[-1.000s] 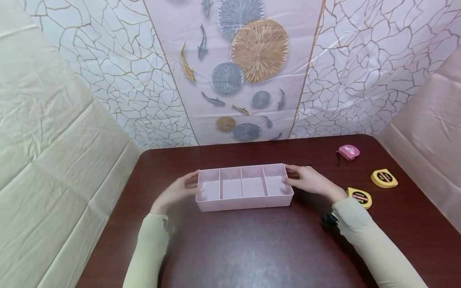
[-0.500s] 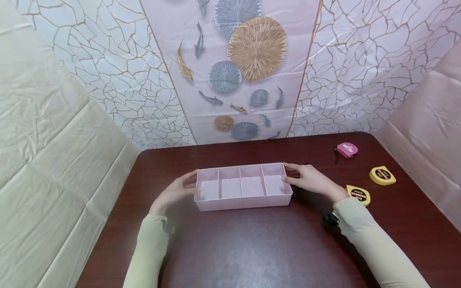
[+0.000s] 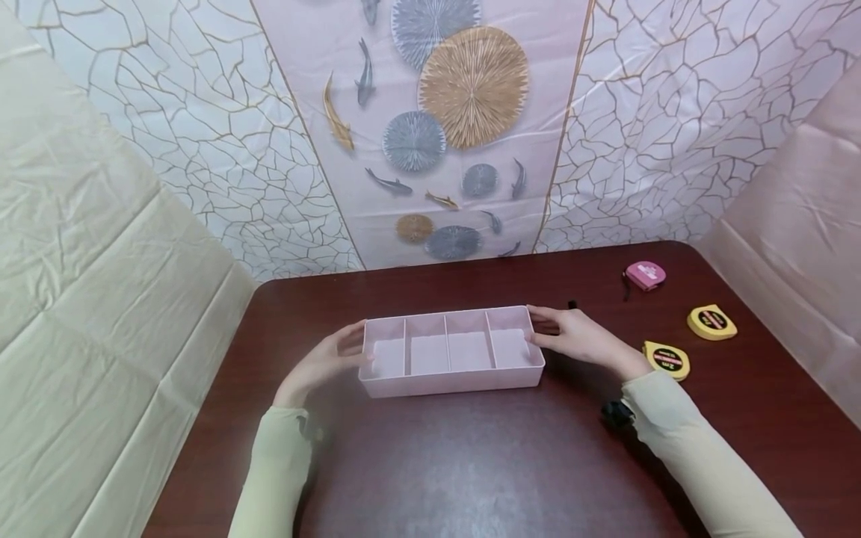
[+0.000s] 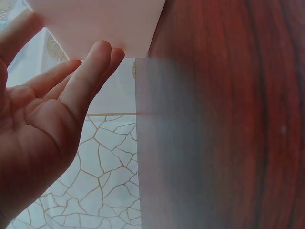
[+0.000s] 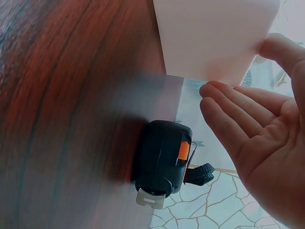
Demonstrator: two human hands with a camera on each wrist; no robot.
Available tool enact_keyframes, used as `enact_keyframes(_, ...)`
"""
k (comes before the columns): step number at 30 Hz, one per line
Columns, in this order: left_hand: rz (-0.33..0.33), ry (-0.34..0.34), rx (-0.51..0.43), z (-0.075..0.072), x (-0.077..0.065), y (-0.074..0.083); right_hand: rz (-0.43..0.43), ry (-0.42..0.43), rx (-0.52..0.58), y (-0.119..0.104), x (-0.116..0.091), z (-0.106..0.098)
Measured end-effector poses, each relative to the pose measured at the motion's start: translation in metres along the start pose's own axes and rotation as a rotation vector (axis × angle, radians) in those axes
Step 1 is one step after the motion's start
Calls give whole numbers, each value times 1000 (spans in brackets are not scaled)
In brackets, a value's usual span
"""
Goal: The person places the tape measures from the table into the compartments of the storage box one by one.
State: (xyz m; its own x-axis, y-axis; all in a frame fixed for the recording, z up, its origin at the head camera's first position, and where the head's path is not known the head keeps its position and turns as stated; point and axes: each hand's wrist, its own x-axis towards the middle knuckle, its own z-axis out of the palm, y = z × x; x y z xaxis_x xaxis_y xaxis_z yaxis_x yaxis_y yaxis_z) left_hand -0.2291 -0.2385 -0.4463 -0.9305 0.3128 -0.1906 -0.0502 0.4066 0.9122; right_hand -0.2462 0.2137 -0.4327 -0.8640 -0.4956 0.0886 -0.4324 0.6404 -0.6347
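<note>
A pale pink tray [image 3: 449, 383] with several compartments in a row lies crosswise on the dark wooden table. My left hand [image 3: 321, 368] grips its left end, thumb over the rim and fingers outside. At the right end, my right hand [image 3: 584, 340] grips it in the same way. In the left wrist view, the left hand's fingers [image 4: 86, 76] reach the outer end wall of the tray [image 4: 105, 24]. A black tape measure [image 5: 164, 155] with an orange button stands near the right hand in the right wrist view; the head view mostly hides it behind that hand.
Two yellow tape measures [image 3: 711, 322] and a pink one [image 3: 646, 276] lie on the right side of the table [image 3: 444, 463]. Patterned cloth [image 3: 222, 134] hangs behind the table's far edge. Plain cloth hangs along both sides.
The head view has shifted slightly. Both hands keep hold of the tray, which seems to have come a little nearer to me relative to the tape measures.
</note>
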Motion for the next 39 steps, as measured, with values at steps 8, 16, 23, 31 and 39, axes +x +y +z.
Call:
enact_keyframes(8, 8, -35, -41, 0, -6, 8, -4, 17, -47, 0, 0, -1)
enact_keyframes(16, 28, 10, -6, -1, 3, -8, -24, 62, -128, 2, -1, -3)
enact_keyframes(23, 37, 18, -2, 0, 2, -8, -37, 126, -175, 5, -1, -8)
enact_keyframes(31, 38, 5, -1, 0, 2, -10, -29, 148, -157, 16, -4, -13)
enact_keyframes(39, 26, 20, -17, 1, 2, -10, 11, 177, -210, 23, -7, -15)
